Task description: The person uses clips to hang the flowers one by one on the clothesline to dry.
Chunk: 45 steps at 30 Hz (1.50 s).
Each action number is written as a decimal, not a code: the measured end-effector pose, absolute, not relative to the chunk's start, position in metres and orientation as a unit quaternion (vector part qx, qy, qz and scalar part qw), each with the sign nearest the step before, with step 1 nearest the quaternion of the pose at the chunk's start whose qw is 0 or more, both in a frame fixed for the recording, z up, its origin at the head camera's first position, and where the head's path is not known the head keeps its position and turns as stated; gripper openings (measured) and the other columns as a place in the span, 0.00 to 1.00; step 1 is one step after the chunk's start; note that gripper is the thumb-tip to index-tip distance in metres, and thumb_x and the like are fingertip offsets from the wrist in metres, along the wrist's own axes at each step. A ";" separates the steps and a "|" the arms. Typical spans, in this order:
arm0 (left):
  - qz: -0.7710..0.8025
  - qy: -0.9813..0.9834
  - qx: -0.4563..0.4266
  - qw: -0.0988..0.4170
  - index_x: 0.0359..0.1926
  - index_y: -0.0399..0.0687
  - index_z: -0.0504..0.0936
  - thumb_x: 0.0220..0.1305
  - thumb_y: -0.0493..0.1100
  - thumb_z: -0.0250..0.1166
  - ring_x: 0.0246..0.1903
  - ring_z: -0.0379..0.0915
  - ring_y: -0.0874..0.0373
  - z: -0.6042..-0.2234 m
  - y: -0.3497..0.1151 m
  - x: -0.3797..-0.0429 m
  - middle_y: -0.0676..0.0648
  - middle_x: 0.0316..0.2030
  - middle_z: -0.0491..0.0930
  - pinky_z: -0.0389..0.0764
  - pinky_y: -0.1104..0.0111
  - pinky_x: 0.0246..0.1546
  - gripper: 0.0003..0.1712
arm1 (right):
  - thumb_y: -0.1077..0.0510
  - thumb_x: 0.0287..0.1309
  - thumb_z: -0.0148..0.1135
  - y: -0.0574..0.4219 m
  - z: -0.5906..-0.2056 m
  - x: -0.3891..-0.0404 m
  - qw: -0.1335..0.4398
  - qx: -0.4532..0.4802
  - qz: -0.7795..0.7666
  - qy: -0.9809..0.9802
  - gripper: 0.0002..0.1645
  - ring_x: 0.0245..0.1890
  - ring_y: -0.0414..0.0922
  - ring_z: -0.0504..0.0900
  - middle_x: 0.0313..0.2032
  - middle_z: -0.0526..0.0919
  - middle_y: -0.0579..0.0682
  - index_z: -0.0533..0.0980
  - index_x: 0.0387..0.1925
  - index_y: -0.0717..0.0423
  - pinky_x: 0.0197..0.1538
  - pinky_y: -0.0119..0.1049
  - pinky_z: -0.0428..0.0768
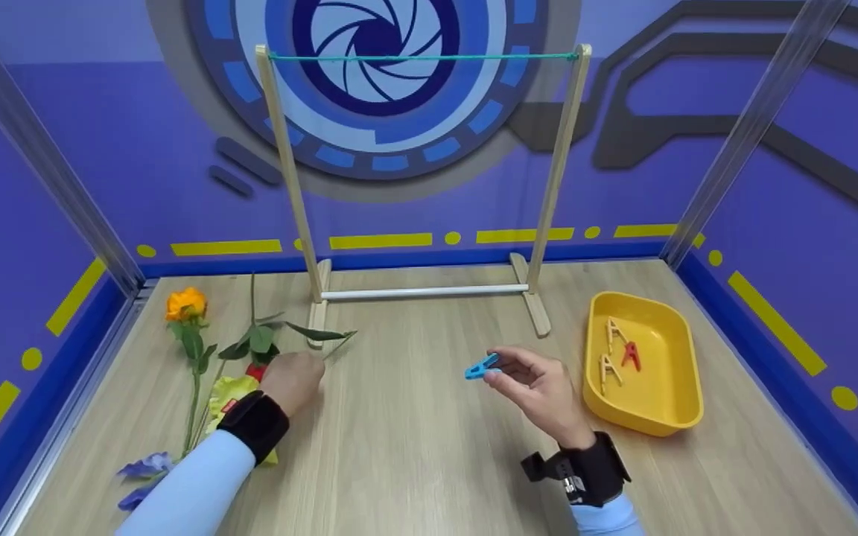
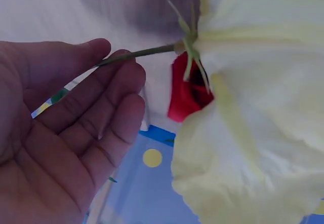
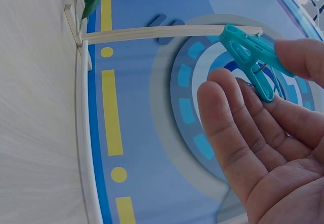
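At the left of the table, my left hand (image 1: 293, 381) pinches a thin green flower stem (image 2: 152, 51) between thumb and fingertips. In the left wrist view this stem runs to the base of a large pale yellow flower (image 2: 253, 127). A red flower (image 2: 185, 89) shows behind its petals, and green leaves (image 1: 260, 339) lie just beyond the hand in the head view. My right hand (image 1: 541, 387), raised at the middle right, holds a blue clothespin (image 3: 248, 57) by its handle ends between thumb and index finger. The other right fingers are extended.
An orange flower (image 1: 187, 305) and purple petals (image 1: 147, 467) lie far left. At the back stands a wooden frame (image 1: 287, 164) with a green string (image 1: 414, 57) across its top. To the right, a yellow tray (image 1: 667, 357) holds several clothespins, two light wooden-coloured and one red (image 1: 631, 356).
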<state>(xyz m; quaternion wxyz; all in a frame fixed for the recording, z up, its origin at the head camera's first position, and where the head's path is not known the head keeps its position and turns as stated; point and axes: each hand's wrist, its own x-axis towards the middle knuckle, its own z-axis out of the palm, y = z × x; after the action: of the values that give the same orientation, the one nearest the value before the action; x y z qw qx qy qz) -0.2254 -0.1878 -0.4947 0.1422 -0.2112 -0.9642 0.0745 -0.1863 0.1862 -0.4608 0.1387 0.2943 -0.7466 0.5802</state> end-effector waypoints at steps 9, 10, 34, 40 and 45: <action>0.009 -0.956 -0.274 0.106 0.24 0.37 0.83 0.52 0.20 0.69 0.23 0.80 0.46 -0.470 -0.169 -0.215 0.41 0.22 0.80 0.82 0.56 0.22 0.10 | 0.74 0.60 0.68 0.187 -0.461 -0.187 0.137 0.297 0.582 -0.744 0.17 0.37 0.38 0.86 0.38 0.88 0.61 0.81 0.52 0.70 0.42 0.30 0.86; -0.003 -0.954 -0.280 0.106 0.25 0.37 0.84 0.52 0.19 0.69 0.23 0.79 0.47 -0.467 -0.167 -0.214 0.41 0.22 0.80 0.82 0.57 0.22 0.11 | 0.74 0.60 0.68 0.188 -0.461 -0.187 0.137 0.296 0.582 -0.745 0.17 0.37 0.38 0.86 0.38 0.88 0.61 0.81 0.52 0.70 0.42 0.30 0.86; -0.201 -0.896 -0.275 0.286 0.26 0.44 0.83 0.53 0.28 0.77 0.24 0.74 0.56 -0.502 -0.120 -0.208 0.49 0.23 0.73 0.79 0.65 0.25 0.11 | 0.72 0.61 0.69 0.188 -0.455 -0.183 0.136 0.265 0.579 -0.759 0.17 0.37 0.38 0.87 0.39 0.89 0.59 0.81 0.52 0.69 0.42 0.31 0.86; -0.210 -0.877 -0.275 0.333 0.24 0.43 0.86 0.52 0.31 0.79 0.22 0.64 0.61 -0.510 -0.104 -0.202 0.52 0.22 0.67 0.71 0.68 0.22 0.09 | 0.72 0.61 0.68 0.189 -0.453 -0.183 0.132 0.266 0.584 -0.755 0.17 0.38 0.38 0.86 0.39 0.88 0.61 0.81 0.52 0.71 0.43 0.30 0.86; -0.209 -0.864 -0.282 0.360 0.23 0.42 0.86 0.50 0.31 0.80 0.26 0.64 0.58 -0.511 -0.092 -0.201 0.50 0.24 0.68 0.70 0.65 0.26 0.10 | 0.73 0.60 0.68 0.192 -0.453 -0.183 0.142 0.273 0.580 -0.754 0.17 0.38 0.37 0.86 0.40 0.88 0.61 0.80 0.52 0.74 0.43 0.29 0.85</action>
<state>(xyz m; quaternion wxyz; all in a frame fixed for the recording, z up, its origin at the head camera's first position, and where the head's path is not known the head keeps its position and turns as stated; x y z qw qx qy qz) -0.2006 -0.0917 -0.5111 0.3600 -0.2818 -0.8644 -0.2094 -0.1830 0.1921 -0.4527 0.1417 0.2728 -0.7541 0.5803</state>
